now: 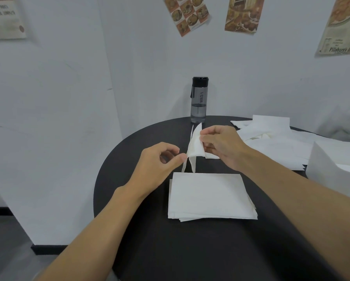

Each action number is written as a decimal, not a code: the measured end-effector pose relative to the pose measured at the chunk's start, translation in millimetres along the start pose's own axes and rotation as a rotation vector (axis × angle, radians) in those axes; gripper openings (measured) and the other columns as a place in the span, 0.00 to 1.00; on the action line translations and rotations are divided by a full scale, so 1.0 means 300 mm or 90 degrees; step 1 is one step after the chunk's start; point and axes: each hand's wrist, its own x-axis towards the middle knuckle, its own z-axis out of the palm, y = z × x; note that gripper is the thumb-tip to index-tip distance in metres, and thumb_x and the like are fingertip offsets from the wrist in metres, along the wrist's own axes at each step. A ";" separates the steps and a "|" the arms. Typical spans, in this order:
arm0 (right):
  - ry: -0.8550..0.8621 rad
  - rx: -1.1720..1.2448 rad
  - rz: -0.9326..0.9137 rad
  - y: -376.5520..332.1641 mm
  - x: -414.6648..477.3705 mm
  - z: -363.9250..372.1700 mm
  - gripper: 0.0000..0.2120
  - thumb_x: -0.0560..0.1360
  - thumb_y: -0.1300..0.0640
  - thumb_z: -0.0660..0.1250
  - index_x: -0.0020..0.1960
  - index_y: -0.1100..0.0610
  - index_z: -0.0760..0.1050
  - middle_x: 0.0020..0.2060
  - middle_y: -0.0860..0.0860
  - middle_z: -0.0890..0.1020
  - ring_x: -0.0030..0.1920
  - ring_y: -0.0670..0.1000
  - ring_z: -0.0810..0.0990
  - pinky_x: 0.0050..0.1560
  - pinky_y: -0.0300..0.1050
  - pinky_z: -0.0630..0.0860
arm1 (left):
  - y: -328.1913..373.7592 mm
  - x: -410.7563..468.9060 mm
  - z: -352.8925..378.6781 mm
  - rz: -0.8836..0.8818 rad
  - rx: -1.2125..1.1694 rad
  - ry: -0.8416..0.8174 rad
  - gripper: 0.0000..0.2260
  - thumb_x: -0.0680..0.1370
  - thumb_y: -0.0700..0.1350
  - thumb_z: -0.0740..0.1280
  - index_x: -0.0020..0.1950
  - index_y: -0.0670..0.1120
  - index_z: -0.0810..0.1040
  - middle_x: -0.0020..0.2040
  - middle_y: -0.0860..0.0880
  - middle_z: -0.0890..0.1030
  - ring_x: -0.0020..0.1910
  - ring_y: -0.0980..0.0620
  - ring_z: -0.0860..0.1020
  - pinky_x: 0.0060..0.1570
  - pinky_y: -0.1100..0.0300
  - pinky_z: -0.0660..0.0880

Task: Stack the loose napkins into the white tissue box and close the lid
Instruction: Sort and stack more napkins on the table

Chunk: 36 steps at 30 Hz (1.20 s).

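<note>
**Operator:** What is being held by the left hand (160, 159)?

**Inspector:** The lower edge of a single white napkin (194, 148) is being pinched between thumb and forefinger. The remaining fingers are being kept curled toward the palm.

**Operator:** And by the right hand (220, 147)?

**Inspector:** The upper part of the same napkin is being gripped between the thumb and the curled fingers. The napkin is being held in the air, partly folded, with its layers being spread apart, above the far edge of the stack.

**Operator:** Where is the stack being kept?

**Inspector:** The stack of napkins (208, 196) is lying flat on the round black table (141, 250), just nearer the person than both hands. Its lower sheets are sitting slightly offset at the near right corner.

**Operator:** And the unsorted material?

**Inspector:** A loose heap of napkins (271, 134) is lying on the far right of the table, beyond the right forearm, with its sheets overlapping.

**Operator:** Is the tissue box being shown?

**Inspector:** A white box-like object (330, 169) is being cut off by the right frame edge, just beside the loose heap. Whether its lid is open cannot be told.

**Operator:** Other items?

**Inspector:** A water bottle (199, 100) with a black cap is standing upright at the far table edge, beyond the held napkin. Food posters (244, 15) are being displayed on the white wall.
</note>
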 end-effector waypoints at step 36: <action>-0.097 0.036 -0.120 -0.204 0.036 -0.177 0.09 0.79 0.63 0.68 0.57 0.66 0.77 0.51 0.58 0.85 0.46 0.54 0.83 0.53 0.54 0.81 | 0.334 0.242 -0.078 0.158 -0.270 0.184 0.05 0.80 0.39 0.69 0.51 0.50 0.78 0.43 0.50 0.85 0.43 0.55 0.83 0.44 0.60 0.79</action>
